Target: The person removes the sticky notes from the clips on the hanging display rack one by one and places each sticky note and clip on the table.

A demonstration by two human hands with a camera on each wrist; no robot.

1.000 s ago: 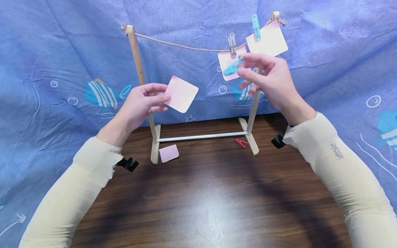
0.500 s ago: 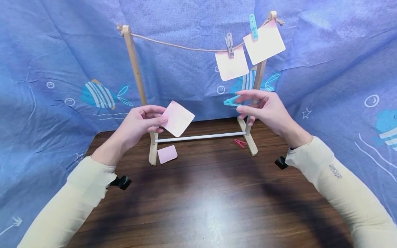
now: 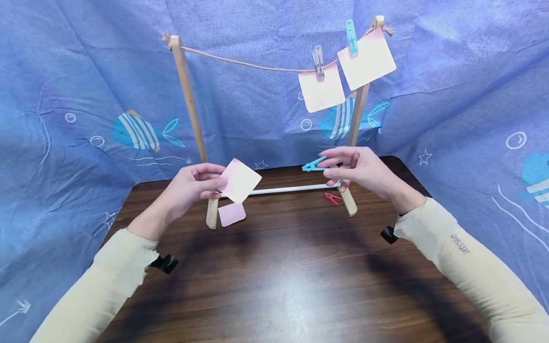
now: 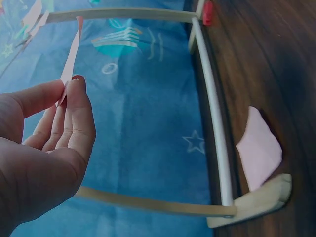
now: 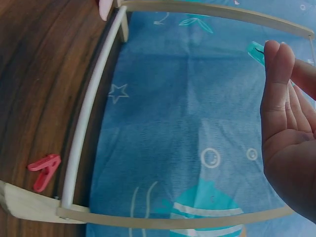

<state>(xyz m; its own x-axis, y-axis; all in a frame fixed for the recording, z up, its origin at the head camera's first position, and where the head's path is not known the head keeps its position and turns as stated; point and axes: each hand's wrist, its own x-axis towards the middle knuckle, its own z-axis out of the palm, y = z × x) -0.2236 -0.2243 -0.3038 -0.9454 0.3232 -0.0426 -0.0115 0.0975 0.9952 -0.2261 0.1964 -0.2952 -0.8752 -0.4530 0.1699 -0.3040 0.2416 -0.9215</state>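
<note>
My left hand (image 3: 188, 183) pinches a square pale-pink sheet of paper (image 3: 241, 181) by its left corner, in front of the wooden stand's left side. Seen edge-on in the left wrist view, the paper (image 4: 71, 57) sits between thumb and fingers. My right hand (image 3: 358, 169) pinches a blue clothespin (image 3: 314, 165) by its handle end, its nose pointing left. Higher up, a grey clothespin (image 3: 319, 63) and another blue clothespin (image 3: 351, 38) clip two sheets, a lower paper (image 3: 321, 93) and an upper paper (image 3: 368, 62), to the right part of the string (image 3: 244, 63).
On the dark wooden table (image 3: 266, 267), another pink paper (image 3: 231, 214) lies by the stand's left foot (image 3: 212, 214). A red clothespin (image 3: 332, 198) lies beside the right foot (image 3: 348, 202). A white crossbar (image 3: 283, 189) joins the posts. Blue fish-patterned cloth (image 3: 257, 119) hangs behind.
Both hands have come down from near string height, the left with its paper and the right with its blue clothespin. The right hand no longer overlaps the hanging papers.
</note>
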